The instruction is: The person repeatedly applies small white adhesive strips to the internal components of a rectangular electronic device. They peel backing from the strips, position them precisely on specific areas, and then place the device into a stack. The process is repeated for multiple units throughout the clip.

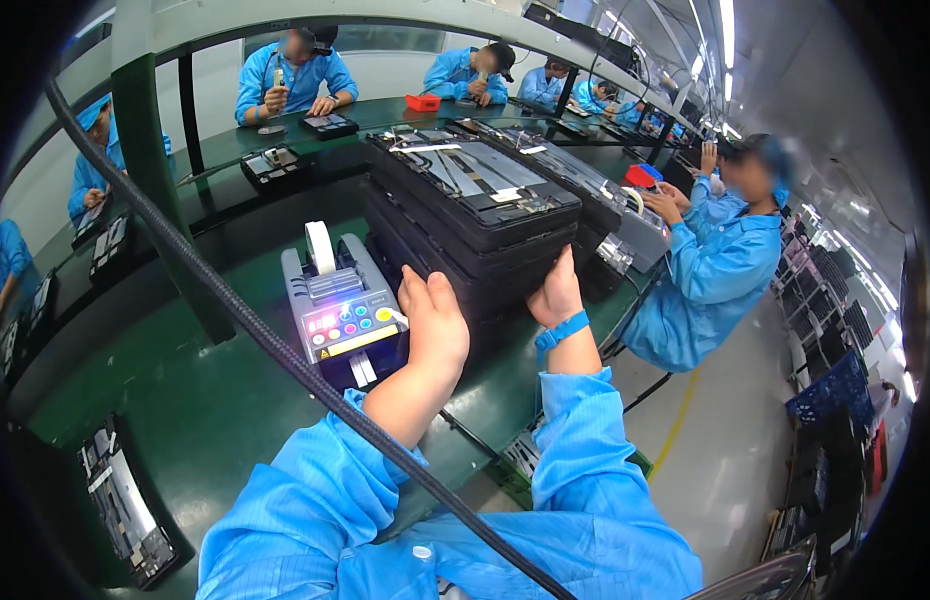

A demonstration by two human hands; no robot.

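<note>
A tall stack of black trays (465,235) stands on the green bench in front of me. Its top tray carries a flat device panel (475,175) with grey metal and black strips. My left hand (433,325) is at the stack's near left side, fingers stretched out, beside a grey tape dispenser (350,310). At the near right corner, my right hand (557,292) is raised with straight fingers against the stack, palm turned inward. A blue wristband (562,332) circles that wrist. Neither hand is wrapped around anything. Contact of the left fingertips with the trays is hard to make out.
A black braided cable (235,310) crosses the view. Another tray with a panel (125,500) lies at the lower left. A second tray stack (575,180) adjoins on the right, near a co-worker (710,260) in blue. More workers sit across the bench, near a red bin (422,103).
</note>
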